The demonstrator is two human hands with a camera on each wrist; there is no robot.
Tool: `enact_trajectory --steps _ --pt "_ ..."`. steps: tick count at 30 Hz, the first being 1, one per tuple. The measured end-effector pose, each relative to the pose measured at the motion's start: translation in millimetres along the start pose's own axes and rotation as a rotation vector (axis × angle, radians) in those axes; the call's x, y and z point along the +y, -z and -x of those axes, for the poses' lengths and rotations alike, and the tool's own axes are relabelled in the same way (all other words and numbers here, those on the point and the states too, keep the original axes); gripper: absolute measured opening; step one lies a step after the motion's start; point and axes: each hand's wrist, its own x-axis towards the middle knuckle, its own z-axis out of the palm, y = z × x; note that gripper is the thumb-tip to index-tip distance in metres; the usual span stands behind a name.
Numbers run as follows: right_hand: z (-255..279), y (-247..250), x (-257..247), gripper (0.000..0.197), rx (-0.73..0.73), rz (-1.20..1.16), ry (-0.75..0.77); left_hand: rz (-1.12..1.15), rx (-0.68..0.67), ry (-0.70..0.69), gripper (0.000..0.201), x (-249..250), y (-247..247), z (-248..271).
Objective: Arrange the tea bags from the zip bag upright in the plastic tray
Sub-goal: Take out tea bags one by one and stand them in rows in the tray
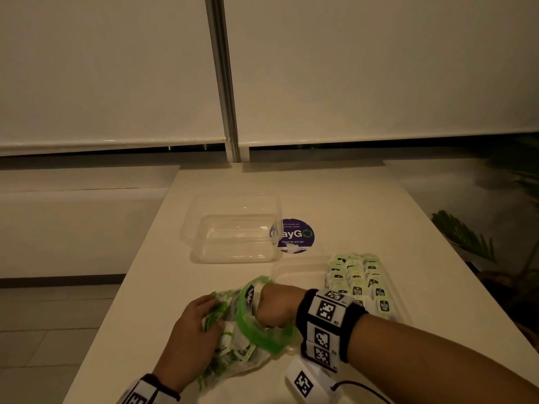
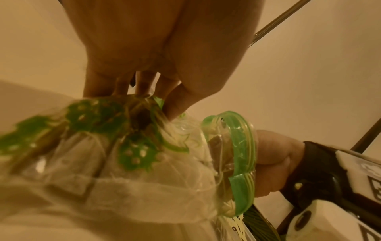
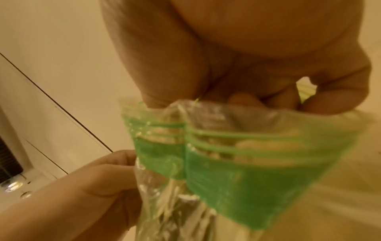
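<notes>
The table (image 1: pixel 335 193) is pale and runs away from the person. On it, well beyond the fingers of both hands, stands a clear box (image 1: pixel 233 228), partly covering a round purple sticker (image 1: pixel 297 236). Just beyond the right wrist lies the tray (image 1: pixel 294 272), a shallow clear one; tea bags (image 1: pixel 355 279) stand packed upright in rows in its right part, while its left part shows bare.

The zip bag (image 1: pixel 233 330) lies crumpled on the table near the person, between the two hands, its green-edged mouth (image 1: pixel 250 316) gaping toward the right hand. More tea bags show through the clear plastic, under and near the left fingers.

The right forearm comes in from the lower right, crossing over the near table edge, wrist bent, with a black band carrying square markers. The right hand (image 1: pixel 275 306) is balled at the bag's mouth, knuckles up; in the right wrist view its fingers (image 3: pixel 243 99) curl down inside the green rim and the thumb closes against them, pinching something pale green. Whether that is a tea bag cannot be told.

The left hand (image 1: pixel 194 330) lies palm down on the bag's body, arm coming from below. Its fingers (image 2: pixel 123 84) and thumb are bunched together, clamping the gathered plastic, seen in the left wrist view.
</notes>
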Motion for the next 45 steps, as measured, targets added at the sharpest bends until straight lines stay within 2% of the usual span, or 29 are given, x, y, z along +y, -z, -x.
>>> enact_trajectory --steps 4,11,17,22,27,32,36,39,42,45 --pt "2 0 3 0.027 0.028 0.015 0.008 -0.013 -0.010 0.002 0.039 -1 1 0" --pt "1 0 4 0.024 -0.024 0.019 -0.043 -0.040 -0.007 -0.003 0.040 3 -2 -1" --pt "5 8 11 0.015 0.080 -0.255 -0.037 0.001 0.001 0.011 0.037 -1 -1 -3" --pt "17 18 27 0.022 0.222 -0.539 0.001 0.031 0.012 0.017 0.037 0 -1 -4" --pt "25 24 44 0.040 0.318 -0.713 0.011 0.056 0.025 0.032 0.039 4 -2 -3" --pt "25 25 60 0.044 0.293 -0.778 0.007 0.058 0.027 0.046 0.039 6 -1 -3" --pt "26 22 71 0.051 0.263 -0.718 0.085 0.056 0.025 0.040 0.041 9 1 1" --pt "29 22 77 0.052 0.271 -0.619 0.158 0.052 0.108 -0.055 0.040 19 7 5" --pt "34 24 78 0.054 0.280 -0.521 0.221 0.064 0.193 -0.250 0.033 41 11 10" --pt "39 28 74 0.054 0.294 -0.409 0.258 0.006 0.163 -0.445 0.030 70 11 13"
